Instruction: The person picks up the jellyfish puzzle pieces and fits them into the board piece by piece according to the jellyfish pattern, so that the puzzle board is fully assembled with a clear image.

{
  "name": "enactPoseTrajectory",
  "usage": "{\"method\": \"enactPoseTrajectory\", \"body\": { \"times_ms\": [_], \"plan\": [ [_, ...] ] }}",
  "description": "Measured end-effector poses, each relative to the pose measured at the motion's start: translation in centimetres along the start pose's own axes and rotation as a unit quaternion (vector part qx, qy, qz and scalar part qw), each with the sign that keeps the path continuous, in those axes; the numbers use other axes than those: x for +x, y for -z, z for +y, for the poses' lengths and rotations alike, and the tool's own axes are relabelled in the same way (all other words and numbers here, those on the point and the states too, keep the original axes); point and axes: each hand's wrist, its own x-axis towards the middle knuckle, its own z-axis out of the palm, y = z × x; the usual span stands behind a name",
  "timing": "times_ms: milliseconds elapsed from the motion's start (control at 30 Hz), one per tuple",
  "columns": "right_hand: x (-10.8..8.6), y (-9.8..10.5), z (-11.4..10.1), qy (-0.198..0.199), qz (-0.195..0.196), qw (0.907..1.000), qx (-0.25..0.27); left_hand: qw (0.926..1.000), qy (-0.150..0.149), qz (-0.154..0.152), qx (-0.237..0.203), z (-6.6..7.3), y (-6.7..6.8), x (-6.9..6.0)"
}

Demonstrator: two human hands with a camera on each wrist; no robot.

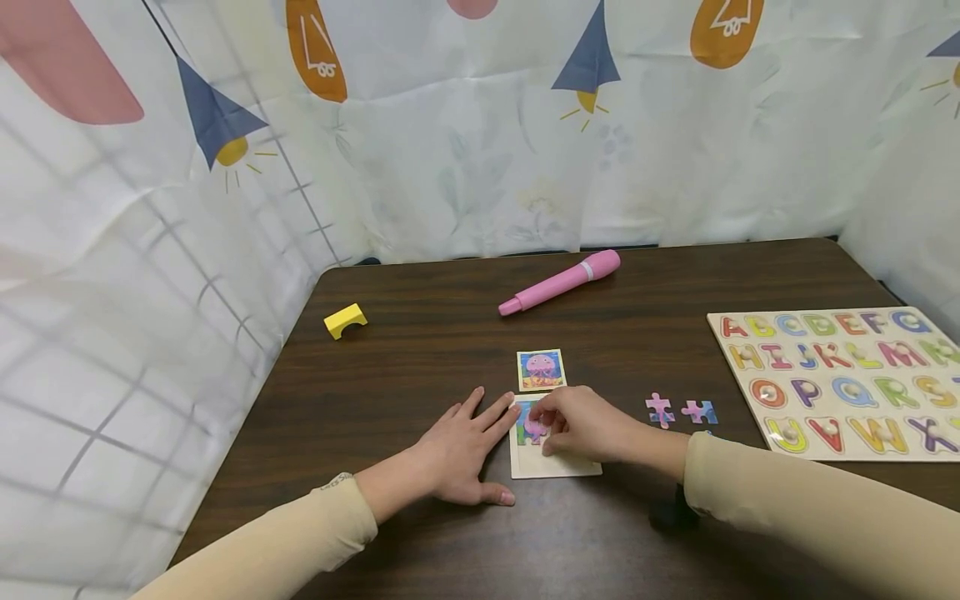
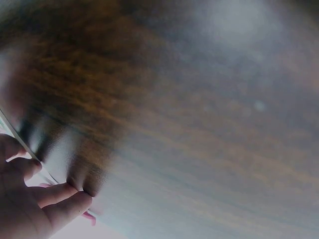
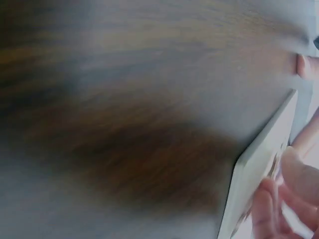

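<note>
A pale puzzle board [image 1: 557, 467] lies on the table, with joined pink and blue pieces [image 1: 531, 427] in its upper left part. My left hand [image 1: 463, 450] is spread flat beside it, fingertips at its left edge; the left wrist view shows this hand [image 2: 40, 201] too. Over the board, my right hand [image 1: 588, 423] has thumb and fingers bent around a puzzle piece that they mostly cover. In the right wrist view the fingers [image 3: 266, 206] are low over the board [image 3: 256, 162]. Just above the board sits a small jellyfish picture card [image 1: 541, 370].
Two loose puzzle pieces, one pink [image 1: 660, 410] and one pink and blue [image 1: 700, 412], lie right of the board, partly by my right forearm. Farther right is an alphabet board [image 1: 813, 389]. A pink toy microphone [image 1: 558, 283] and a yellow block [image 1: 345, 320] are farther back.
</note>
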Motion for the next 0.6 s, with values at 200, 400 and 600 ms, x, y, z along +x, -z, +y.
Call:
{"method": "enactPoseTrajectory", "body": {
  "times_ms": [200, 400, 600],
  "plan": [
    [-1.6, 0.6, 0.4, 0.116, -0.026, 0.9828, -0.141, 1.0, 0.0, -0.001, 0.005, 0.0, 0.0, 0.0],
    [-2.3, 0.5, 0.4, 0.15, -0.042, 0.9578, -0.241, 1.0, 0.002, -0.004, 0.004, 0.0, -0.1, 0.0],
    [-2.2, 0.4, 0.1, 0.134, -0.06, 0.9525, -0.267, 1.0, 0.0, -0.002, 0.001, 0.0, -0.1, 0.0]
  ]
}}
